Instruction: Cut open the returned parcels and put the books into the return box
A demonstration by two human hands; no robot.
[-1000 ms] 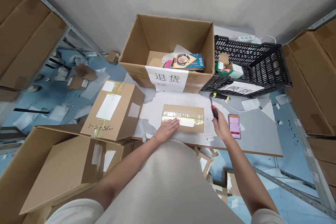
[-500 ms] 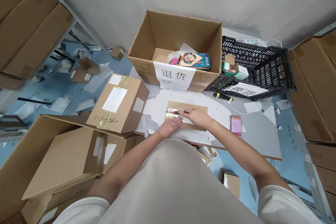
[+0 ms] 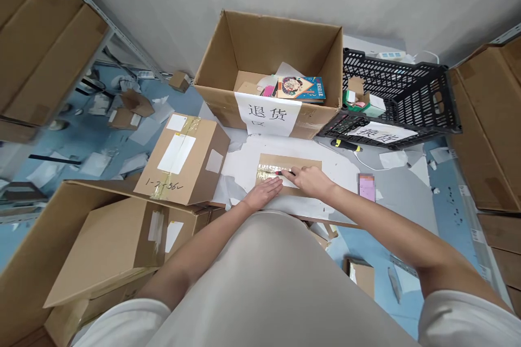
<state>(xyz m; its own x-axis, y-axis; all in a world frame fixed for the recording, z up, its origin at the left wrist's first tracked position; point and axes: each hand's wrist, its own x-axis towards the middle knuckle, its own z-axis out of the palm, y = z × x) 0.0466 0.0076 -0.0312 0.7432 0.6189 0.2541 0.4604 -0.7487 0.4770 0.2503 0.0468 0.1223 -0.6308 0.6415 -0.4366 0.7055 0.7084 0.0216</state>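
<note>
A flat cardboard box [image 3: 266, 160] lies on the white-covered table, with shiny clear tape along its top. My left hand [image 3: 265, 194] rests flat on the box's near left edge, fingers stretched out together. My right hand [image 3: 312, 180] is closed around a small box cutter [image 3: 285, 173] with a dark and red body. Its tip points left, over the taped seam. Part of a white label shows beneath my right hand, which hides the rest of it.
Behind stands a large open carton [image 3: 280, 38] holding books [image 3: 303, 89]; right of it is a black plastic crate [image 3: 419, 92]. A taped box [image 3: 183, 157] sits left. A scanner-like black and yellow device [image 3: 345, 145] and a pink-screened phone [image 3: 367, 187] lie right.
My right hand has slid a little to the right along the taped seam, with the box cutter in it. My left hand has stayed on the box. The view has shifted slightly.
</note>
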